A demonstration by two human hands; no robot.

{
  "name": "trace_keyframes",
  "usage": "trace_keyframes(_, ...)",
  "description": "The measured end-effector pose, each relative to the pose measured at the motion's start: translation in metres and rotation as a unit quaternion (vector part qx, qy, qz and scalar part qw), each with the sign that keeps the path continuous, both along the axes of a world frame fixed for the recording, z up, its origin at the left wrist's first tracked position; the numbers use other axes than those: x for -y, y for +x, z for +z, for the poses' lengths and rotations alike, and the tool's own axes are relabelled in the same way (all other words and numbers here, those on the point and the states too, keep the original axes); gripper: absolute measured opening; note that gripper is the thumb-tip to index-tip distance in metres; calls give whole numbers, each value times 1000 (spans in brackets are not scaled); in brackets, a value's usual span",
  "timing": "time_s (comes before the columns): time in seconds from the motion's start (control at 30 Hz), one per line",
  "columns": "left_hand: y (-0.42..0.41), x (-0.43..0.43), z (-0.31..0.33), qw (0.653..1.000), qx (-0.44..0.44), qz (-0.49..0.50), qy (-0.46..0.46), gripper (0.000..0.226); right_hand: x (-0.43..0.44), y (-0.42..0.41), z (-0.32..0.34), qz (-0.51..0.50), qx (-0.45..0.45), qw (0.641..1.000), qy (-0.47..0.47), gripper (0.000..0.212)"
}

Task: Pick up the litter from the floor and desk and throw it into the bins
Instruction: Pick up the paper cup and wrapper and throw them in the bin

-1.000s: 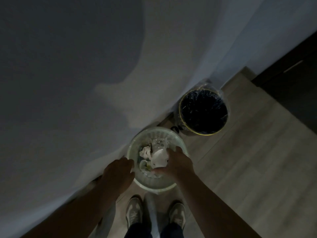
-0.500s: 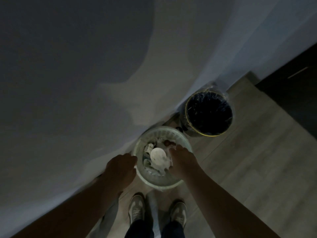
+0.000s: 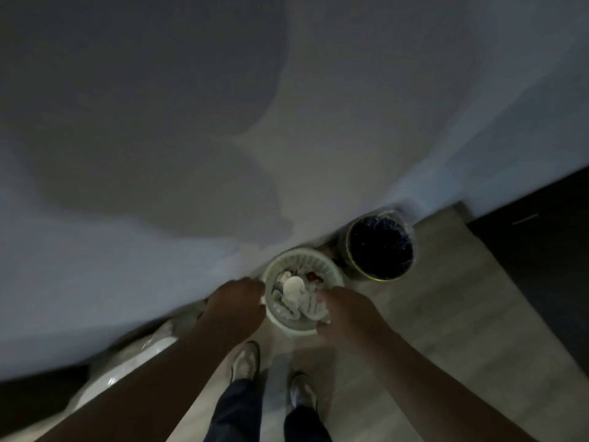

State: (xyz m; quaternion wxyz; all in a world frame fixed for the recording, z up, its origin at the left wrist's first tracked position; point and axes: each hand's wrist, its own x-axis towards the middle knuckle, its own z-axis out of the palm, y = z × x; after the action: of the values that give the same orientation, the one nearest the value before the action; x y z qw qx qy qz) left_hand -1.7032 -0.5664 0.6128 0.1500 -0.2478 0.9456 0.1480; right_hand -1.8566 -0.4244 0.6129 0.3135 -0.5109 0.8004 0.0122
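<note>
Litter (image 3: 294,290): a pale heap lying inside the white lattice bin (image 3: 331,269), with one rounded white piece on top. The rest is crumpled and too dim to count singly, and I see no clear long axis to it. The heap lies just beyond and between my two hands, lower than both. Right hand (image 3: 347,314): over the bin's near right rim, fingers curled. A pale scrap may show at its edge, but I cannot tell whether it grips anything. Left hand (image 3: 236,304): at the left rim, fingers curled inward. I cannot tell whether it is holding the rim or merely beside it. Both hands are about equally near the heap. Judgement: if anything remains in the fingers, the drop is straight down and slightly far. Bins: two, the white one and a black-lined bin (image 3: 379,280) just far-right of it, both on the wood floor (image 3: 446,314) against the wall (image 3: 159,154). Shoes: two (image 3: 245,362) (image 3: 302,393), near side of the white bin. One pale plastic bag (image 3: 127,368) lies near left.
</note>
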Motion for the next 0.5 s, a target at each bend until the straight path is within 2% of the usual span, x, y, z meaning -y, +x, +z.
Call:
trace_keyframes(0.07,15,-17,32,994,55,89,13,28,-3,11,40,41,0,998,-47,42)
trace_keyframes(0.17,54,-40,69,983,30,179,24,35,-3,33,89,133,-13,987,-86,36)
trace_keyframes(0.27,95,-67,116,971,13,240,-5,39,6,57,131,217,-12,972,-90,34)
trace_keyframes(0.37,143,-97,159,943,-1,332,-7,37,17,96,174,294,-5,951,-93,30)
trace_keyframes(0.5,222,-146,192,899,23,436,-17,35,20,171,210,400,-3,910,-110,30)
